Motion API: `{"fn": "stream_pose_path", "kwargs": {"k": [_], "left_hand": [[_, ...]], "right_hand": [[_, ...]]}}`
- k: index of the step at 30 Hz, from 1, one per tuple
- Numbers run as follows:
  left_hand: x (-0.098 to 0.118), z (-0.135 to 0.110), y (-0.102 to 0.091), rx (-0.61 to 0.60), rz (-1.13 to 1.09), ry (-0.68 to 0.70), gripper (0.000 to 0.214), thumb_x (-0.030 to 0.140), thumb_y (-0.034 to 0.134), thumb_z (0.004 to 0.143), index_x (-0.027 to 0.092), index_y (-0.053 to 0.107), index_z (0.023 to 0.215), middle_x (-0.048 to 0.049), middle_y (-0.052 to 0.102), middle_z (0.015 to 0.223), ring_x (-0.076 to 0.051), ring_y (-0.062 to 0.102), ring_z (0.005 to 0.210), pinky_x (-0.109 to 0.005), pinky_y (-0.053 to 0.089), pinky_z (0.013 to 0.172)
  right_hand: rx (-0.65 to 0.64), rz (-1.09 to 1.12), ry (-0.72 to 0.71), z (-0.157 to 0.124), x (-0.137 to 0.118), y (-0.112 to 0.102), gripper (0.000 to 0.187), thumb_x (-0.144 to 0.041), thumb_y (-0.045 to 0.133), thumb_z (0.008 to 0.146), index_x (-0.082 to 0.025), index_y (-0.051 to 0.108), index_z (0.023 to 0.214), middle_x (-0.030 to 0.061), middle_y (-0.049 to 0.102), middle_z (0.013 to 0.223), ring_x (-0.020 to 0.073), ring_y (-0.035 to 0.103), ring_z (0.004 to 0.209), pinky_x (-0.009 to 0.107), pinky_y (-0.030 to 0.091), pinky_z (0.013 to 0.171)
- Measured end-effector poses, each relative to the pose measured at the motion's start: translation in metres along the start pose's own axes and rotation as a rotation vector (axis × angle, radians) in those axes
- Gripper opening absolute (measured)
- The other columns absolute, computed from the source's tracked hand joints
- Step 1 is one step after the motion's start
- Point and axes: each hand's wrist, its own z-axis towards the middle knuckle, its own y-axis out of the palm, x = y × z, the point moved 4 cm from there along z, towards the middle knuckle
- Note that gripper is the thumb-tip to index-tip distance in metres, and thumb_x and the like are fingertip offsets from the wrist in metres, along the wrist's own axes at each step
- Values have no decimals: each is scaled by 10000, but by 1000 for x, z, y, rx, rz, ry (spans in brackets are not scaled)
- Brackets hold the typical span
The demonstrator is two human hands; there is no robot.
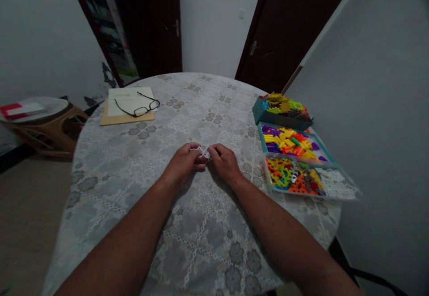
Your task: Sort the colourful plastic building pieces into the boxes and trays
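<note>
Between my two hands, near the middle of the table, is a small white openwork plastic piece (204,153). My left hand (186,158) is closed on its left side, thumb and fingers pinching it. From the right, my right hand (224,158) pinches the other side of the same piece. Parts of it are hidden behind my fingers, and its exact kind is too small to make out. Both forearms reach in from the bottom of the view, close over the tablecloth (204,224).
At the right stand a box of colourful gear pieces (284,107), a tray of yellow, orange and purple pieces (288,142), and a clear tray of mixed connectors (295,175) with white pieces (335,182). Glasses (141,110) lie on papers (125,99) at the far left.
</note>
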Motion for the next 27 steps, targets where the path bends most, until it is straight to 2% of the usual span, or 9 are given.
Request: {"fn": "stream_pose_path", "kwargs": {"k": [3,8,13,17,19,21,24,27], "left_hand": [[-2,-1,1,-58,7,26,315,229,766,892,162,687,1190,-138,770,1021,-227,769,860,-317,656,681],[-5,1,1,-55,9,44,233,190,761,893,166,730,1123,-128,766,1022,-204,749,843,-302,646,694],[-4,4,-3,9,-20,56,245,92,746,850,161,755,1086,-137,771,1004,-207,753,783,-309,638,673],[0,5,-9,125,-77,82,311,58,699,851,157,711,1146,-138,775,1020,-212,765,798,-316,641,680],[1,6,-10,145,-125,68,320,48,684,851,157,684,1152,-141,778,1023,-224,785,835,-327,651,707],[0,7,-10,146,-161,41,327,40,671,850,158,664,1155,-137,776,1015,-235,800,861,-336,658,727],[-1,8,-11,156,-183,27,340,16,661,840,156,646,1150,-130,760,1039,-235,808,873,-335,663,737],[-2,9,-11,145,-200,44,361,1,681,837,150,637,1163,-128,741,1065,-219,804,860,-340,668,770]], "right_hand": [[-56,29,-26,-5,-5,6,239,-413,613,1036,-243,778,1000,-1,791,932,191,718,864,295,516,825],[-61,-24,-62,-5,-10,7,236,-390,607,1038,-239,787,1014,23,801,980,201,730,912,305,531,865],[-19,-243,-107,-1,-10,-3,292,-311,511,1081,-214,786,1094,86,776,1065,234,706,1026,353,540,974],[-71,-521,-186,-2,1,-6,359,-177,559,1001,-178,745,1309,168,709,1337,303,593,1318,459,445,1173],[-110,-620,-184,-4,9,-6,431,-153,582,973,-189,722,1379,170,649,1463,326,497,1442,497,382,1232],[-146,-669,-173,-6,15,-5,444,-162,588,972,-207,721,1393,158,620,1516,333,447,1490,515,338,1262],[-187,-676,-167,-6,18,-4,406,-190,588,977,-206,734,1355,154,631,1508,323,468,1470,508,326,1270],[-190,-676,-166,-5,17,-4,473,-208,605,961,-202,691,1426,158,606,1549,323,467,1478,512,321,1269]]}}
